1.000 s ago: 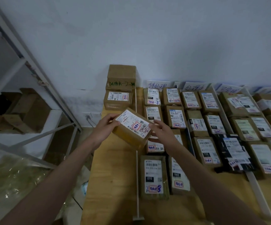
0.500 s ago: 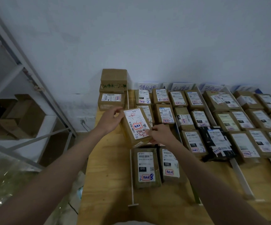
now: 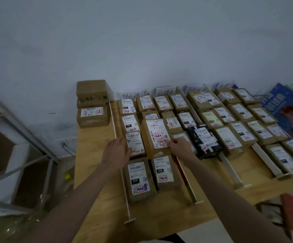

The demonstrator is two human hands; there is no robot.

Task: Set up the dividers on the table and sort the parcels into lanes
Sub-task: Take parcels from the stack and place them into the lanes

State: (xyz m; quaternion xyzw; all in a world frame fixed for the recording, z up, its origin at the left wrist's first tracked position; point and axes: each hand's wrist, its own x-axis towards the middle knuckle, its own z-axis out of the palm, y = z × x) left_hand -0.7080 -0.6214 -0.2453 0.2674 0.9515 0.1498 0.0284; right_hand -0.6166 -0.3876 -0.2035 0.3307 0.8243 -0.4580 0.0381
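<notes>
Nearest on the table [image 3: 96,172]: parcel marked 010 [image 3: 139,181] and parcel marked 060 [image 3: 163,171], side by side in the lane btwn the left white divider [image 3: 124,181] and the red-green divider [image 3: 186,179]. Just beyond, left hand [image 3: 116,153] w/ fingers straight, grip on nothing, next to a labelled parcel [image 3: 135,142]. Right hand [image 3: 180,148] w/ fingertips on the near right corner of the big parcel w/ red scribble [image 3: 155,135]; grip looks like a light pinch. Farther right, black parcel [image 3: 203,139], more lanes of parcels. Far left by the wall, two stacked boxes [image 3: 92,104].

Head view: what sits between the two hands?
In the head view, two labelled parcels: a small one by the left hand, and a bigger one touched by the right hand.
</notes>
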